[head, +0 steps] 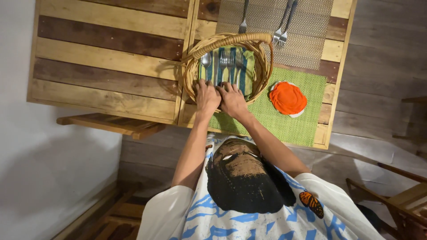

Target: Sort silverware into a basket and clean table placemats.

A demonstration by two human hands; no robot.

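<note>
Warm indoor light, soft shadows, edges bowed.

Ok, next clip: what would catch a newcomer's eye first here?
Probably the wicker basket at the near edge of the wooden table, with both hands, left hand and right hand, reaching into it over cutlery lying on a striped cloth. Next, the bright orange round piece on the green placemat to its right.

Round woven wicker basket (231, 66) of steel cutlery (222, 62) at centre, flat orange cloth disc (288, 98) at four o'clock, three loose steel forks (278, 22) at twelve
</note>
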